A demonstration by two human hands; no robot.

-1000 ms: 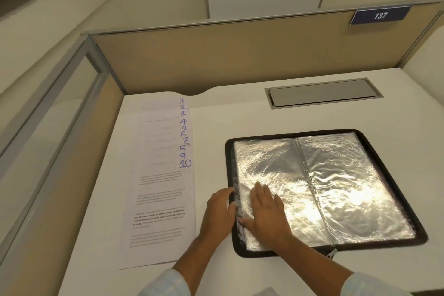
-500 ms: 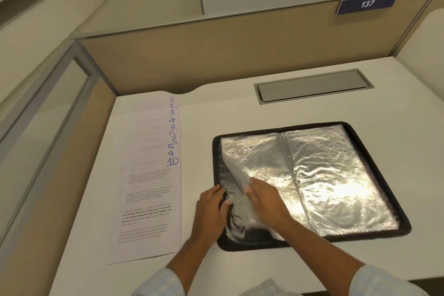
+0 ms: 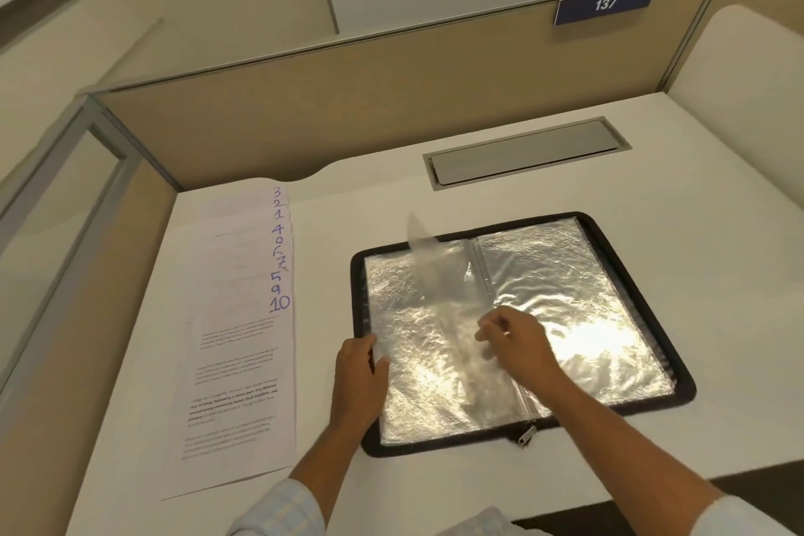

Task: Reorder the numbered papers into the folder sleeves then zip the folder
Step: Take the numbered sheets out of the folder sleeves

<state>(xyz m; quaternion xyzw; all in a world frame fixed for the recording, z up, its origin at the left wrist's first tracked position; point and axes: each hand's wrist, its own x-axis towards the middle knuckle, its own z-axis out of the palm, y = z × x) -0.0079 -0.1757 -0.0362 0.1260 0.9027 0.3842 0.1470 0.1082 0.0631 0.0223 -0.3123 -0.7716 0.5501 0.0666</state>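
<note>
**A:** How far along is this?

**B:** Barely begun, I'd judge. On the desk the folder lies open and flat, from the centre to the right of the frame. Its shiny sleeves hold no paper that I can see.

**A:** And the papers?

**B:** They are all in one fanned stack at the left of the frame, just beside the folder but apart from it. Handwritten numbers run down the stack: 3, 2, 1 at the top and 10 lowest, so they are out of order.

**A:** What are the hands doing?

**B:** One sleeve stands lifted over the folder's left half, blurred. The right hand, at centre, pinches its lower part between thumb and bent fingers. The left hand sits at the folder's left edge with its fingers bent onto the sleeve stack. I cannot tell whether it grips or only presses.

**A:** The zip?

**B:** It is undone, and the pull lies at the folder's bottom edge, by the spine. Left to do are sorting the sheets, sleeving every one, closing the folder and zipping it.
</note>
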